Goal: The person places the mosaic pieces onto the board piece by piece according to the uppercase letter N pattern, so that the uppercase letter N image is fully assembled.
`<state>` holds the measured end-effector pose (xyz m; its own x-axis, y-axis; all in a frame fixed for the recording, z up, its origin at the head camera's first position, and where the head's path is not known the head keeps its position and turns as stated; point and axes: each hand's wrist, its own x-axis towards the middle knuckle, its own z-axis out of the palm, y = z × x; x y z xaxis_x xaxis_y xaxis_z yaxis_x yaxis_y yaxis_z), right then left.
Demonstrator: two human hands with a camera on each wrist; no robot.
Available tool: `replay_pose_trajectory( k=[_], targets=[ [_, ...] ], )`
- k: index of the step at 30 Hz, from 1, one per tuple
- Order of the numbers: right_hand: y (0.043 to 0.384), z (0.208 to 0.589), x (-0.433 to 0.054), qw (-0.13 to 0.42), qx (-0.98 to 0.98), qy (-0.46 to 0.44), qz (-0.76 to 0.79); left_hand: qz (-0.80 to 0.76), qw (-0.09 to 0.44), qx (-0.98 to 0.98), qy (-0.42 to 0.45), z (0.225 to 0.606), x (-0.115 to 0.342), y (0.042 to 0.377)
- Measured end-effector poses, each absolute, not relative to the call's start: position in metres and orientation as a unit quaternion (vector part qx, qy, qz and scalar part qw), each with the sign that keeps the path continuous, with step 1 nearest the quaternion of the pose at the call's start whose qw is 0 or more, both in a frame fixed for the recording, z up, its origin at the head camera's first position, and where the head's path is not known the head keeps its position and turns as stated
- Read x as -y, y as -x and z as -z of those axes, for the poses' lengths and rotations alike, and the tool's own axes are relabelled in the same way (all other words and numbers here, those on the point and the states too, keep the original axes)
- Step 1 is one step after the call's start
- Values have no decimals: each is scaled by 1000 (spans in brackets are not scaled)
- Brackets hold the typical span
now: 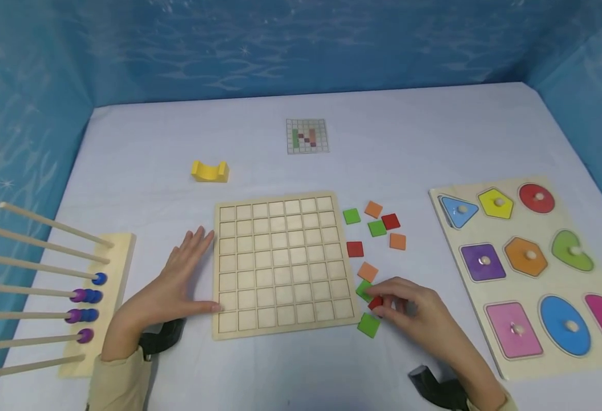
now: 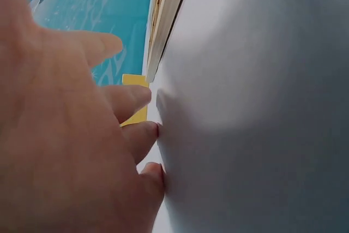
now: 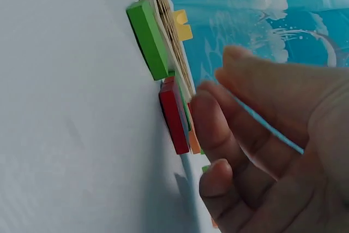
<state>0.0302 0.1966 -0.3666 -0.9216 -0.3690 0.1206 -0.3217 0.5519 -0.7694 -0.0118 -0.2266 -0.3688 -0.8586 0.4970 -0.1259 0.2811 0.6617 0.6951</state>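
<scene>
My left hand is spread along the left side of a wooden grid board, its thumb tip right at the board's edge. In the left wrist view, the fingers are fairly straight and hold nothing. By the board's lower right corner, my right hand reaches down with bent fingers over a small red square tile. In the right wrist view, this red tile is just past the fingertips, and nothing is pinched between thumb and fingers. Green tiles lie close around it.
More red, green and orange tiles are scattered right of the board. Behind it lie a pattern card and a yellow curved block. A knobbed shape puzzle is at right; a pegged bead rack stands at left.
</scene>
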Motion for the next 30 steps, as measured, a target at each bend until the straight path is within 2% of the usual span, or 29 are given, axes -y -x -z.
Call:
replay_pose_trajectory(
  k=[6,14,18,25,30],
  targets=[
    [-29,368,-196,16,-906,149,396,-330,159,-904,-220,370,228,10],
    [-30,370,-199,-1,-923,138,360,-301,176,-911,-221,369,226,11],
    [-31,368,-201,16,-921,146,360,-297,177,-911,-224,369,225,11],
    [-31,365,-209,78,-911,180,363,-294,173,-911,-230,371,226,11],
    [-30,367,-209,80,-913,189,353,-295,170,-911,-232,372,227,11]
  ],
)
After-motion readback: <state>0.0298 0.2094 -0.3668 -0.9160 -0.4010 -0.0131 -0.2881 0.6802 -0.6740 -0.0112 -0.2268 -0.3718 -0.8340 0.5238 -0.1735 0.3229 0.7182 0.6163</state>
